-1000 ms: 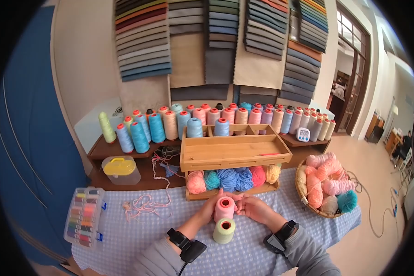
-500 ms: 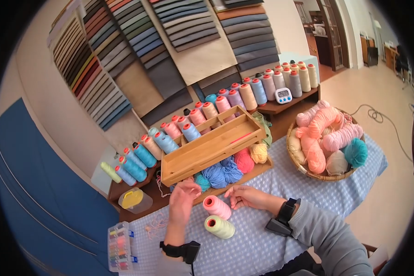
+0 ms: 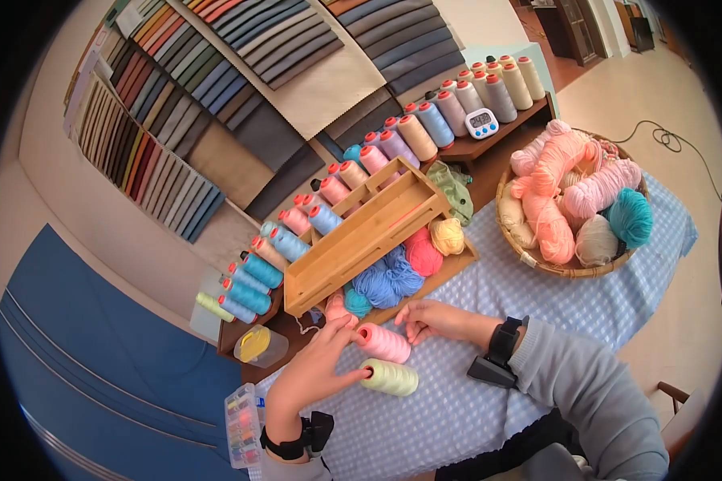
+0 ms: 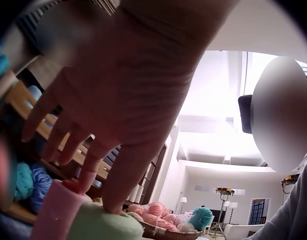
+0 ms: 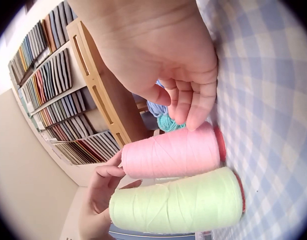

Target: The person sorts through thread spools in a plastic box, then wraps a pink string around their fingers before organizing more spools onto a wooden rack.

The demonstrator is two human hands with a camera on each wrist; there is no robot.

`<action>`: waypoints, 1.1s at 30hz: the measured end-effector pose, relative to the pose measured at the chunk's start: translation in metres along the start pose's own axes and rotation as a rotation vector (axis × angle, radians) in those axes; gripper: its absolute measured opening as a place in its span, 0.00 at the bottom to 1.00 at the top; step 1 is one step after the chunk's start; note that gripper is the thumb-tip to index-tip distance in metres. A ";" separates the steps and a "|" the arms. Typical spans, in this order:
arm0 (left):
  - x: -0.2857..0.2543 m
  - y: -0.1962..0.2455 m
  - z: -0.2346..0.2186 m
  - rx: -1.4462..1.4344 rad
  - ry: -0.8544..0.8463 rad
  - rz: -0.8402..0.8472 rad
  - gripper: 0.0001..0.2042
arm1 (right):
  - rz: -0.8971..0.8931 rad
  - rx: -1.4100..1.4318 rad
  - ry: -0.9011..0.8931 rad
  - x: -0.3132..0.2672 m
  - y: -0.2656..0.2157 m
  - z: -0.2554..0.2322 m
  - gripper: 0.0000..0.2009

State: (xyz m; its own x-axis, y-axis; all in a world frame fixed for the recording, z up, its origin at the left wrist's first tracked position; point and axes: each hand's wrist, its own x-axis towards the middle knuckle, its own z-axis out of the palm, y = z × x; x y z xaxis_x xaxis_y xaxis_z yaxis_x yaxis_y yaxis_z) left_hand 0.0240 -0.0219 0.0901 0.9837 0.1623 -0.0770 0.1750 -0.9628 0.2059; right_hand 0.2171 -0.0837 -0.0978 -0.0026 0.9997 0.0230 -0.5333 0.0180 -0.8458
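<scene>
A pink thread cone [image 3: 385, 343] [image 5: 173, 152] and a pale green cone [image 3: 391, 377] [image 5: 178, 202] stand side by side on the checked cloth. My left hand [image 3: 313, 369] [image 4: 118, 85] reaches over their tops with fingers spread. In the left wrist view its index fingertip is at the pink cone's red top and its thumb at the green cone's top; firm contact cannot be told. Beside the pink cone's lower part, my right hand [image 3: 441, 322] [image 5: 163, 65] rests low with loosely bent fingers, the fingertips at or very near the cone, gripping nothing.
Behind the cones is a wooden rack [image 3: 361, 248] with yarn balls under it. A wicker basket [image 3: 573, 271] of yarn stands at the right. Thread cones line the back shelf. A yellow-lidded tub [image 3: 261, 346] and a clear thread box [image 3: 242, 425] sit at the left.
The head view has tilted and turned. My left hand left the pink cone's side, lifted away, and has come over both cone tops. My right hand has drawn slightly back from the pink cone.
</scene>
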 end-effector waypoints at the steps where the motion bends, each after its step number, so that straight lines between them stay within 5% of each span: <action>1: 0.002 0.001 -0.001 0.027 -0.017 -0.012 0.22 | 0.002 0.007 -0.003 0.000 0.000 0.000 0.10; 8: 0.014 0.000 -0.004 0.130 -0.085 -0.016 0.27 | 0.017 -0.007 0.002 -0.002 -0.003 0.003 0.10; 16: 0.033 -0.015 0.004 0.069 -0.349 -0.079 0.24 | 0.012 0.010 -0.019 0.001 0.001 0.000 0.10; 33: 0.010 -0.006 0.010 0.200 -0.008 -0.072 0.14 | 0.023 -0.032 0.005 -0.001 -0.003 0.002 0.10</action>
State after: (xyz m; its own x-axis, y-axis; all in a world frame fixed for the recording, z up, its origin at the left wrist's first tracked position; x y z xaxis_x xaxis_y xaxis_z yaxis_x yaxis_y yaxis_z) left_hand 0.0328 -0.0167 0.0782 0.9685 0.2310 -0.0928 0.2322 -0.9727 0.0018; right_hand 0.2170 -0.0843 -0.0938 -0.0101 0.9999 0.0008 -0.5056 -0.0044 -0.8628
